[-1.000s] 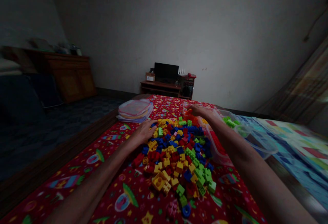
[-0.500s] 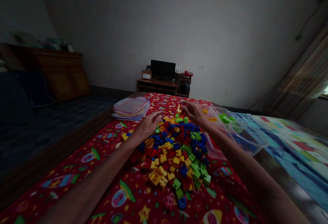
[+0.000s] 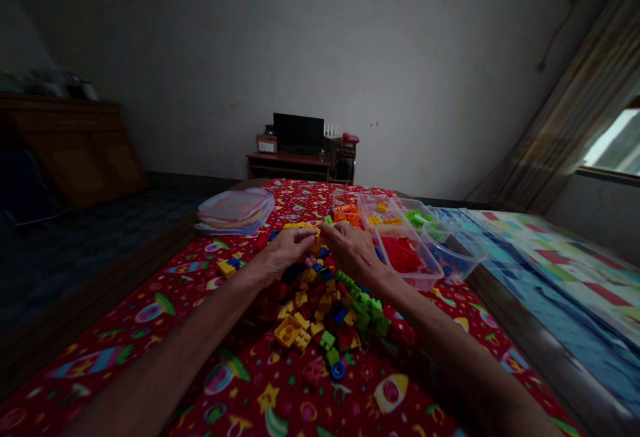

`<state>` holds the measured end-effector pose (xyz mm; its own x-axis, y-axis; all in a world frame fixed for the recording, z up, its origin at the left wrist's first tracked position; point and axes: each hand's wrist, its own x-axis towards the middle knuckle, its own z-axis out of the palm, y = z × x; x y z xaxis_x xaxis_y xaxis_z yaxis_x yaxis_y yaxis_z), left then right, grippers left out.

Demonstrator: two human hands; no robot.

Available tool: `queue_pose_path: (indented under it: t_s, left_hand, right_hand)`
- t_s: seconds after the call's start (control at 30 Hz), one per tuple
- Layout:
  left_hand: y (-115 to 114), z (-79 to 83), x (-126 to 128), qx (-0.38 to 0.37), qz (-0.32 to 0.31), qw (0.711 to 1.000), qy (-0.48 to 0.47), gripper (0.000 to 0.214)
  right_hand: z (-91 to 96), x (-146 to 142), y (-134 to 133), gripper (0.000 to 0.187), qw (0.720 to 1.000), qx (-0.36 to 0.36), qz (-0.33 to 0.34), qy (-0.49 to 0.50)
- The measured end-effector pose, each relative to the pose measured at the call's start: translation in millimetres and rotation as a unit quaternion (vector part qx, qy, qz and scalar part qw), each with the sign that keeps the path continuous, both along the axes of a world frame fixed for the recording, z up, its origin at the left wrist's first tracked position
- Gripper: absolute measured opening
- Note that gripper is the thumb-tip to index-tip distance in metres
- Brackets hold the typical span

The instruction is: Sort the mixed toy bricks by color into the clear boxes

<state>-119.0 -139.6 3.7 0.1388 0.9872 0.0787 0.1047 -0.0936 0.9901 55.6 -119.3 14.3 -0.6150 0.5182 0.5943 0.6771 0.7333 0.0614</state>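
Observation:
A heap of small toy bricks in red, yellow, blue and green lies on a red patterned cloth. My left hand and my right hand meet fingertip to fingertip at the far side of the heap. Their fingers are curled and pressed together. Yellow bricks show at the left hand's fingertips. What the right hand's fingers hold is hidden. Just right of my right hand stands a clear box of red bricks.
Behind the red box stand clear boxes of orange bricks, yellow bricks and green bricks; a round tub is beside them. A stack of lids lies far left. One yellow brick lies apart. A blue patterned mat lies right.
Both hands have drawn together from the heap's far corners to its far middle and curled shut. My head has turned right, so the boxes show in full.

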Motion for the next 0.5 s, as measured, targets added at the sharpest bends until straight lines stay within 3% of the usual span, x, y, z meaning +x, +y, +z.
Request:
queue_pose_path:
  t_s: [0.1, 0.23, 0.4, 0.5]
  left_hand:
    - [0.3, 0.2, -1.0, -0.015, 0.043, 0.999, -0.026, 0.053]
    - [-1.1, 6.2, -0.9, -0.022, 0.098, 0.994, -0.042, 0.052]
    - [1.4, 5.5, -2.2, 0.001, 0.084, 0.996, -0.029, 0.053]
    - [4.4, 1.2, -3.1, 0.028, 0.062, 0.998, -0.016, 0.061]
  right_hand:
    - [12.9, 6.3, -2.8, 0.034, 0.999, 0.025, 0.000, 0.042]
    - [32.2, 33.7, 10.7, 0.034, 0.996, -0.027, -0.074, 0.045]
    - [37.3, 89.6, 39.8, 0.024, 0.963, -0.149, -0.206, -0.086]
    - [35.4, 105.8, 45.6, 0.025, 0.952, -0.157, -0.253, -0.077]
